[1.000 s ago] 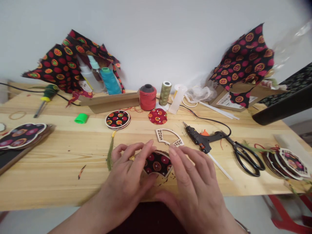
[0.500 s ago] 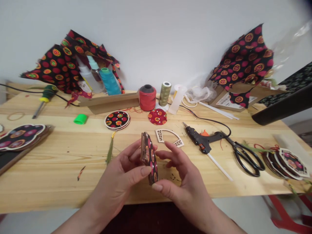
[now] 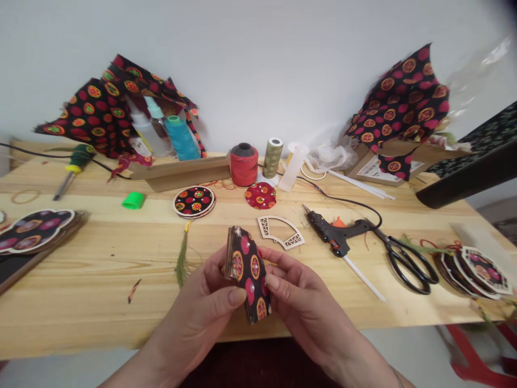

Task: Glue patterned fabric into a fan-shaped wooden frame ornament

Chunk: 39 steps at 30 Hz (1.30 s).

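Note:
A stack of fabric-covered fan-shaped pieces [image 3: 249,272], dark with pink and orange circles and small pearly beads, is held above the table's front edge. My left hand [image 3: 214,302] grips its left side, thumb on the patterned face. On the right edge, my right hand [image 3: 297,293] closes with its thumb against the fabric and fingers behind. Just beyond lies a pale wooden fan-shaped frame [image 3: 264,227] with lattice cut-outs. A round fabric-covered ornament [image 3: 194,201] with a green tassel [image 3: 183,256] rests farther left, and a red beaded fabric disc [image 3: 260,195] lies behind the frame.
A black glue gun [image 3: 333,231] with a white glue stick and black-handled scissors [image 3: 412,267] lie on the right, near stacked ornaments [image 3: 480,272]. Thread spools [image 3: 244,166] stand at the back. A screwdriver [image 3: 72,170] and a green cap [image 3: 133,200] are on the left.
The stack has turned so its patterned face shows more fully, and it sits slightly lower. My right hand has gone from spread fingers to gripping its right edge.

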### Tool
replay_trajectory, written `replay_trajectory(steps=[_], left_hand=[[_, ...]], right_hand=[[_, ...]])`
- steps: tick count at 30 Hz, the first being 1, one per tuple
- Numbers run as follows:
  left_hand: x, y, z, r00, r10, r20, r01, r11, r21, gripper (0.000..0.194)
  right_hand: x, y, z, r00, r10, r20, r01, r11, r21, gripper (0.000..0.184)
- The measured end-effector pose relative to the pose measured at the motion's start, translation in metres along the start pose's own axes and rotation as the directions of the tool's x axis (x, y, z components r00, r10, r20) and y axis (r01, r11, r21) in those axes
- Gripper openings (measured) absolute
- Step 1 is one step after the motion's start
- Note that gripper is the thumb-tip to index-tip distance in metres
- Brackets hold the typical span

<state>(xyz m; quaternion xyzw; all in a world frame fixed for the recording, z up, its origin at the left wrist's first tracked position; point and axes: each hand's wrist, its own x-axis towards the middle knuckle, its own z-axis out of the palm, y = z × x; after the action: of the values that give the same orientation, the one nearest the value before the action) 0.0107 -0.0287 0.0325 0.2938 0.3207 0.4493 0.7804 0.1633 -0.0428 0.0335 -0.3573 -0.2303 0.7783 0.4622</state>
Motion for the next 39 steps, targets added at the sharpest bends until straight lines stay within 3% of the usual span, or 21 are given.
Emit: replay_trajectory(steps=[7, 15, 18, 21, 23, 31, 39], left_hand=[[-0.003, -0.001, 0.002, 0.998, -0.025, 0.054, 0.027, 0.999, -0.036, 0.054], [-0.007, 0.005, -0.011, 0.994, -0.050, 0.102, 0.047, 0.998, 0.035, 0.061], [-0.005, 0.015, -0.013, 1.000, -0.005, -0.014, 0.007, 0.992, 0.122, 0.049], [-0.002, 0.022, -0.013, 0.984, -0.002, -0.175, 0.040, 0.977, 0.208, 0.023], [-0.002, 0.024, -0.013, 0.975, 0.005, -0.224, 0.060, 0.958, 0.280, 0.020], [-0.001, 0.020, -0.019, 0.949, -0.007, -0.316, 0.157, 0.878, 0.451, 0.026], [-0.001, 0.019, -0.022, 0.969, -0.012, -0.247, 0.120, 0.895, 0.429, 0.024]], right_hand=[[0.000, 0.002, 0.002, 0.999, 0.030, -0.034, -0.027, 0.997, 0.071, 0.056], [-0.002, -0.003, -0.007, 0.997, -0.029, -0.068, 0.031, 0.999, 0.027, 0.064], [-0.002, -0.009, -0.015, 0.991, -0.095, -0.099, 0.089, 0.994, -0.069, 0.065], [-0.002, -0.012, -0.020, 0.987, -0.121, -0.107, 0.105, 0.984, -0.146, 0.064], [-0.001, -0.013, -0.022, 0.985, -0.125, -0.116, 0.102, 0.977, -0.186, 0.065], [0.002, -0.014, -0.027, 0.984, -0.103, -0.146, 0.049, 0.942, -0.332, 0.067], [0.004, -0.019, -0.024, 0.986, -0.059, -0.158, -0.006, 0.925, -0.379, 0.063]])
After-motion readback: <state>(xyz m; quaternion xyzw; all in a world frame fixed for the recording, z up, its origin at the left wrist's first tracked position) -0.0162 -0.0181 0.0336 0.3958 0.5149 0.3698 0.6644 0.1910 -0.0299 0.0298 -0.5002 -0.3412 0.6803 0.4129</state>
